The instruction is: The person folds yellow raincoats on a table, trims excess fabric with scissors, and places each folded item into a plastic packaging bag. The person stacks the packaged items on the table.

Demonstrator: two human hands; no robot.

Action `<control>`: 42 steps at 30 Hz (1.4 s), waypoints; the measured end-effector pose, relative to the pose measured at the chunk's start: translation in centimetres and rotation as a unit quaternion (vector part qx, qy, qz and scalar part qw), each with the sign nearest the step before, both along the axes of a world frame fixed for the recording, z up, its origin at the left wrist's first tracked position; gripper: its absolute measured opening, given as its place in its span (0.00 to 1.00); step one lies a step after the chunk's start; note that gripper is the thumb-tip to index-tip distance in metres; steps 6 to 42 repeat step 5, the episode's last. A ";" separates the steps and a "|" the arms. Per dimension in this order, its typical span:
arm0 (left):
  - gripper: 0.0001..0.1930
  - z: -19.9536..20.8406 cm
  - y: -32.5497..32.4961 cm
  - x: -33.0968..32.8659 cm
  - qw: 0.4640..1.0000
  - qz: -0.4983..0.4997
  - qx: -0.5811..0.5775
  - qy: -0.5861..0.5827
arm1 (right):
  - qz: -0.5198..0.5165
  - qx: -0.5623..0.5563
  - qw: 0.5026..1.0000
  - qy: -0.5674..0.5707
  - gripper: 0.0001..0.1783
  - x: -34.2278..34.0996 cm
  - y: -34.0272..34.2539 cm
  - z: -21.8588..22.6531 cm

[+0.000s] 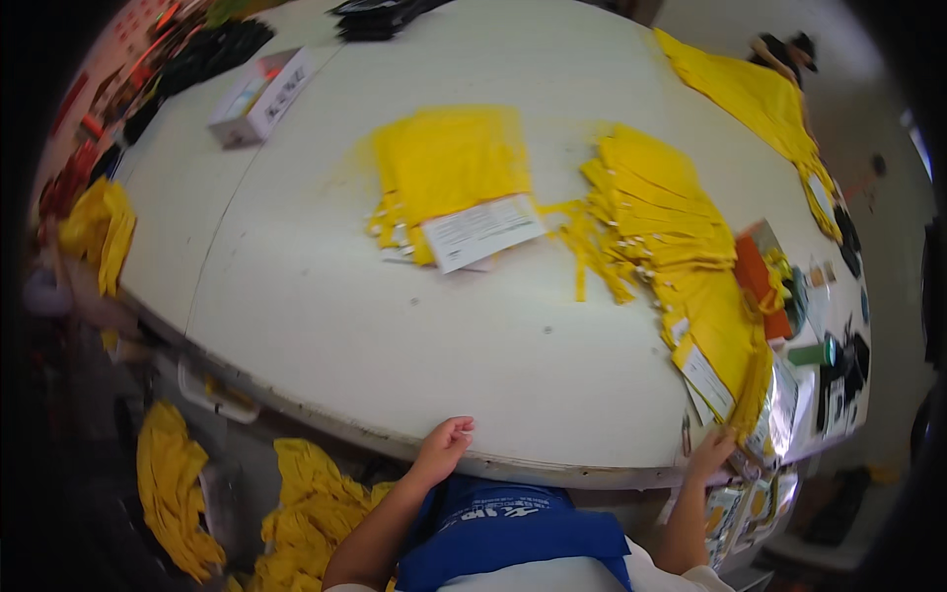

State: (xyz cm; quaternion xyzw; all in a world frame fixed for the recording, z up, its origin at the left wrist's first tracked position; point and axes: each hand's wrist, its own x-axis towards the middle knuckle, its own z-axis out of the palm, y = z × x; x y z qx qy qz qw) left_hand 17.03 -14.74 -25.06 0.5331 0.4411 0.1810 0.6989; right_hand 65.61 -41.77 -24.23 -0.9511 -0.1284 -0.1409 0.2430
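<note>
My left hand (446, 449) is just over the table's near edge with its fingers curled together. If anything is pinched at its fingertips, it is too small to make out. On the right, my right hand (712, 454) has its fingers closed at the lower end of a narrow folded yellow cloth (755, 395). That cloth lies against a long row of overlapping yellow cloth pieces (671, 217) with white tags along one side. A printed white sheet (705, 380) rests on the row's near end. Beside the folded cloth is a shiny clear plastic bag (781, 405).
Mid-table lies a yellow cloth stack (454, 148) with a white paper (483, 232) on it. A white box (261, 99) stands far left, an orange box (764, 281) and green cylinder (811, 353) right. Yellow cloth (311, 503) heaps below the edge. A person (784, 59) is far right.
</note>
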 end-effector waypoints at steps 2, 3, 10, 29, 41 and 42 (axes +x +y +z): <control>0.14 0.0 -1.7 -2.7 0.997 0.070 0.028 -0.023 | 0.053 -0.115 0.991 0.048 0.24 -3.6 2.5 -2.7; 0.11 1.2 -2.1 -3.7 0.990 0.111 0.081 -0.011 | 0.041 -0.168 0.982 0.078 0.24 -5.3 2.6 -3.1; 0.09 2.8 -3.3 -7.7 0.976 0.149 0.150 0.052 | 0.092 -0.216 0.965 0.118 0.25 -8.2 7.5 -4.0; 0.09 2.8 -3.3 -7.7 0.976 0.149 0.150 0.052 | 0.092 -0.216 0.965 0.118 0.25 -8.2 7.5 -4.0; 0.09 2.8 -3.3 -7.7 0.976 0.149 0.150 0.052 | 0.092 -0.216 0.965 0.118 0.25 -8.2 7.5 -4.0; 0.09 2.8 -3.3 -7.7 0.976 0.149 0.150 0.052 | 0.092 -0.216 0.965 0.118 0.25 -8.2 7.5 -4.0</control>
